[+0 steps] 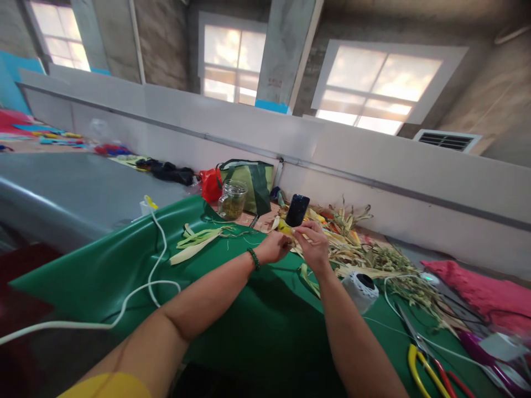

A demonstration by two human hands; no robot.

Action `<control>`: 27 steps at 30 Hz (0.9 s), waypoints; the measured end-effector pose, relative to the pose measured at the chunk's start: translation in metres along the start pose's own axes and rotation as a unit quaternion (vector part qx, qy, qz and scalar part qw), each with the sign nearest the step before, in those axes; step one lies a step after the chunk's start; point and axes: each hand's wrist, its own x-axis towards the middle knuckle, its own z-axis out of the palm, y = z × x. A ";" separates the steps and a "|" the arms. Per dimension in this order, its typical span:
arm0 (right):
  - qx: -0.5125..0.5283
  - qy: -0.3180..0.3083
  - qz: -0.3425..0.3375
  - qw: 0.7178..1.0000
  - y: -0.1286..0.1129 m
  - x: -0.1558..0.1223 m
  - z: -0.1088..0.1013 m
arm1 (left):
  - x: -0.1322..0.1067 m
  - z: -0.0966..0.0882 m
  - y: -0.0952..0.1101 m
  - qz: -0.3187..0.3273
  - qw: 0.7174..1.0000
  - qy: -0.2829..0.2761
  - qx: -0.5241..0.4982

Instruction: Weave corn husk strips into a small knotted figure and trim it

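Note:
Both my hands meet over the far part of the green sheet (pixel 265 326), in front of a dark phone (pixel 297 210) that stands upright. My left hand (pixel 274 247), with a dark green bead bracelet (pixel 254 258) at the wrist, has its fingers curled closed. Close beside it, my right hand (pixel 313 243) pinches thumb and fingers together. What lies between the fingertips is too small to tell. A small yellow thing (pixel 284 227) shows just behind them, at the foot of the phone. Pale green husks (pixel 197 241) lie to the left of my hands.
Dry husks (pixel 352 249) and dried plants (pixel 394 262) are heaped at the right. Nearer are a thread spool (pixel 360 293) and scissors (pixel 421 345). A glass jug (pixel 232 200) and a green bag (pixel 253 185) stand behind. A white cable (pixel 160 249) crosses the left side.

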 end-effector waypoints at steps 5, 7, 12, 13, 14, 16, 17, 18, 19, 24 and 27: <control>0.034 0.054 0.133 0.989 0.015 0.007 -0.003 | 0.005 -0.014 0.003 -0.144 0.968 -0.104 -0.175; 0.064 -0.007 0.201 0.977 0.016 0.008 -0.005 | 0.005 -0.020 0.004 -0.183 0.950 -0.108 -0.229; 0.151 -0.171 0.242 0.943 0.014 0.009 -0.007 | 0.005 -0.022 0.008 -0.215 0.922 -0.128 -0.296; 0.160 -0.170 0.242 0.942 0.014 0.009 -0.008 | 0.005 -0.022 0.009 -0.224 0.919 -0.129 -0.299; 0.164 -0.159 0.241 0.943 0.015 0.010 -0.009 | 0.006 -0.022 0.011 -0.234 0.916 -0.133 -0.299; 0.161 -0.115 0.239 0.951 0.016 0.012 -0.011 | 0.008 -0.023 0.015 -0.249 0.910 -0.146 -0.298; 0.155 -0.094 0.234 0.955 0.017 0.013 -0.012 | 0.010 -0.024 0.018 -0.254 0.908 -0.156 -0.295; 0.147 -0.080 0.227 0.959 0.018 0.013 -0.013 | 0.012 -0.025 0.021 -0.258 0.907 -0.163 -0.292; 0.140 -0.074 0.220 0.963 0.019 0.014 -0.014 | 0.015 -0.027 0.023 -0.260 0.906 -0.166 -0.288; 0.105 -0.132 0.195 0.966 0.022 0.015 -0.015 | 0.030 -0.034 0.024 -0.274 0.909 -0.137 -0.283; 0.066 -0.174 0.178 0.966 0.030 0.013 -0.015 | 0.036 -0.030 0.012 -0.265 0.907 -0.141 -0.296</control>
